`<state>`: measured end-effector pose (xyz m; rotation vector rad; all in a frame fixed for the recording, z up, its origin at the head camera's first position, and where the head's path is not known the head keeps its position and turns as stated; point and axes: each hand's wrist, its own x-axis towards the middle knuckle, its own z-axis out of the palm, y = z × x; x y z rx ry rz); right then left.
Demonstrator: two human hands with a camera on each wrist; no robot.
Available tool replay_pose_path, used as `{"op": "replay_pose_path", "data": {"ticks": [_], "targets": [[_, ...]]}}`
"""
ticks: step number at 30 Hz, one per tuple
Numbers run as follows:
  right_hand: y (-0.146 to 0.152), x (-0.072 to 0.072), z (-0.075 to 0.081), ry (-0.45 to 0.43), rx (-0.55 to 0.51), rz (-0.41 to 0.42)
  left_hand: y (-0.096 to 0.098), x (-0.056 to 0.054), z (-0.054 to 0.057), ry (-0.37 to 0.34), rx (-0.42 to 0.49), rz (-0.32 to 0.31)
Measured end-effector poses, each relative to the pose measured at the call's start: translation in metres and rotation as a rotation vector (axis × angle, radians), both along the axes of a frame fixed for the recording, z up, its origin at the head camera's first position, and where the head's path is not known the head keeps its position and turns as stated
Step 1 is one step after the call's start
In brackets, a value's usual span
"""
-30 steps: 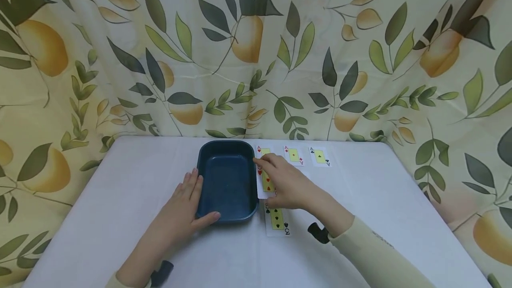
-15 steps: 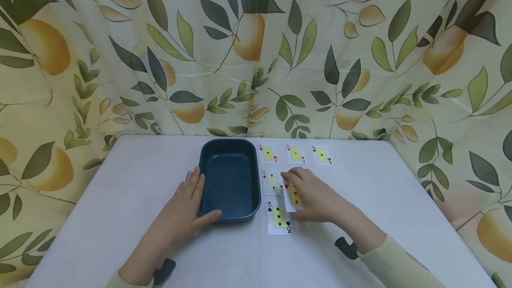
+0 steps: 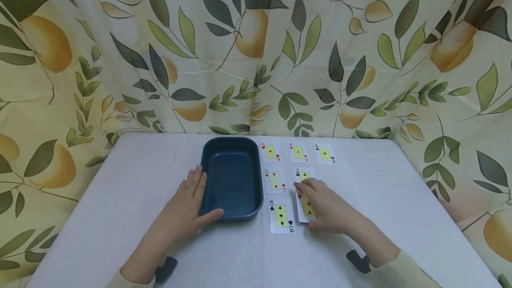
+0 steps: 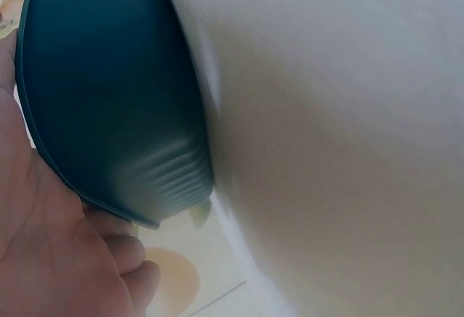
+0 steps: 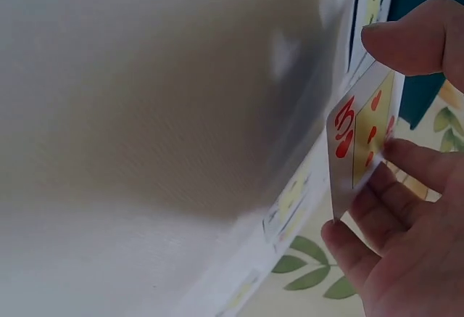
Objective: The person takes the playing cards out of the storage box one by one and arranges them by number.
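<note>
My right hand (image 3: 330, 208) pinches a playing card, the three of hearts (image 3: 308, 207), by its edges, thumb on one end and fingertips on the other. The card is tilted in the right wrist view and overlaps the lower part of the two of clubs (image 3: 302, 174) in the head view. To its left lie the two of diamonds (image 3: 275, 181) and the three of spades (image 3: 281, 218), face up. My left hand (image 3: 182, 206) rests against a dark blue rectangular tray (image 3: 261, 186), straight fingers along its left side and thumb over the near corner.
Along the far side lie the ace of hearts (image 3: 270, 152), ace of diamonds (image 3: 298, 152) and ace of clubs (image 3: 325, 153). A white cloth covers the table (image 3: 224, 257). Behind it hangs a curtain (image 3: 256, 79) printed with fruit and leaves.
My right hand has carried the three of hearts right, away from the tray, then slightly nearer me. The two of diamonds and then the two of clubs have come into sight. My left hand stays put.
</note>
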<state>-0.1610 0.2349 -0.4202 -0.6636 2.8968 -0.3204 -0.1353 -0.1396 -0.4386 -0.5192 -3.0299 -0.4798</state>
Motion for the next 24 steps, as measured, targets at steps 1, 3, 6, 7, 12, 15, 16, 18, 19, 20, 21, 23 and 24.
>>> {"op": "replay_pose_path", "data": {"ticks": [1,3,6,7,12,15,16,18,19,20,21,23,24], "targets": [[0.001,0.001,-0.001,-0.005,0.001,-0.002,0.0,0.0,0.0,-0.002,-0.004,0.001],[0.002,0.002,-0.002,-0.015,0.003,-0.007,0.001,0.0,0.0,-0.003,-0.004,0.0],[0.003,0.003,-0.004,-0.027,0.007,-0.007,0.001,0.0,0.001,-0.004,-0.001,0.0],[0.003,0.004,-0.004,-0.034,0.011,-0.011,0.001,0.0,0.001,-0.005,-0.001,0.0],[0.007,0.005,-0.006,-0.058,0.025,-0.033,0.001,0.0,0.001,-0.008,-0.001,-0.004],[0.011,0.007,-0.007,-0.076,0.028,-0.049,0.001,-0.001,0.001,-0.008,0.004,-0.006],[0.013,0.007,-0.008,-0.086,0.025,-0.056,0.002,-0.001,0.001,-0.009,0.005,-0.007],[0.015,0.007,-0.009,-0.109,0.019,-0.07,0.002,-0.002,0.002,-0.01,0.006,-0.01],[0.016,0.007,-0.01,-0.118,0.015,-0.075,0.001,-0.002,0.002,-0.01,0.005,-0.011],[0.016,0.007,-0.01,-0.129,0.011,-0.081,0.001,-0.002,0.002,-0.011,0.004,-0.011],[0.017,0.007,-0.01,-0.141,0.007,-0.088,0.001,-0.003,0.002,-0.015,0.002,-0.01],[0.017,0.007,-0.011,-0.153,-0.006,-0.09,0.0,-0.003,0.002,-0.018,0.0,-0.007],[0.018,0.007,-0.011,-0.157,-0.009,-0.092,0.0,-0.004,0.002,-0.02,0.002,-0.007]]}}
